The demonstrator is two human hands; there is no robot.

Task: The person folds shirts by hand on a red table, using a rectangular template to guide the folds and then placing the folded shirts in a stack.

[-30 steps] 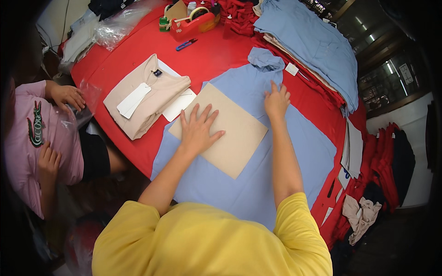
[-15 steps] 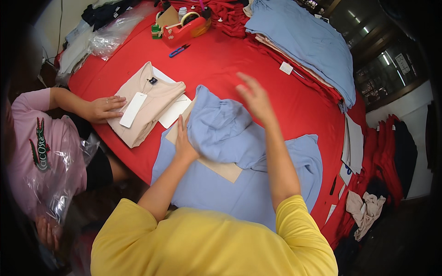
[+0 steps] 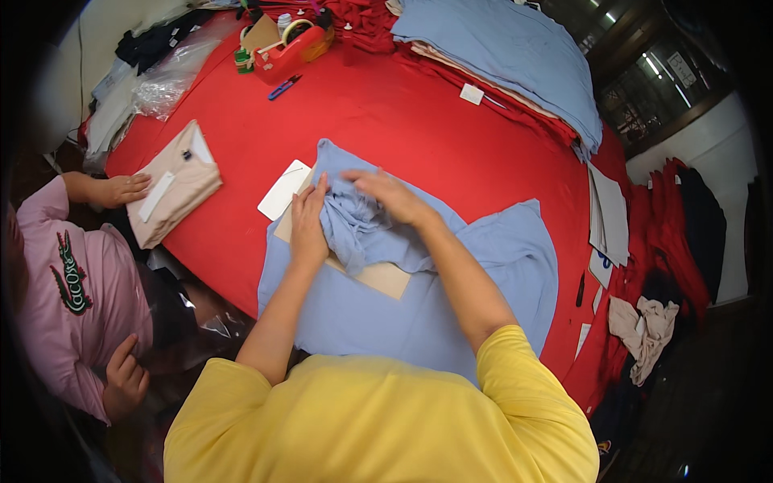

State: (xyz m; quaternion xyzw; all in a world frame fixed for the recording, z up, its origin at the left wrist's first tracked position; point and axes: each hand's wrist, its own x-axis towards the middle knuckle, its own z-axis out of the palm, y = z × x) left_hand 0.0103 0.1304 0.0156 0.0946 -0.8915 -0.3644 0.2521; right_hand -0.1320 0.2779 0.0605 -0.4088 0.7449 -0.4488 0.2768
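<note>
A light blue garment (image 3: 362, 318) lies spread before me, with one part gathered in a bunch on top of a beige card sheet (image 3: 385, 279). Along the left side of the bunch rests my left hand (image 3: 307, 229), its fingers stretched out on card and cloth. My right hand (image 3: 393, 199) reaches over the bunch from the right, fingers extended and touching the folds; some fingertips are slightly blurred. Just left of my left fingertips is a white tag (image 3: 283, 190) with a string.
At the left a co-worker's hand (image 3: 121, 189) rests on a folded beige shirt (image 3: 185, 181). A red tape dispenser (image 3: 290, 52) and blue thread snips (image 3: 284, 87) sit farther back on the red-covered table (image 3: 241, 266). Blue garments (image 3: 499, 56) are stacked at the far right.
My right hand has come down and left onto the bunched cloth. The co-worker has drawn the folded beige shirt leftward, away from the blue garment. The view has shifted slightly.
</note>
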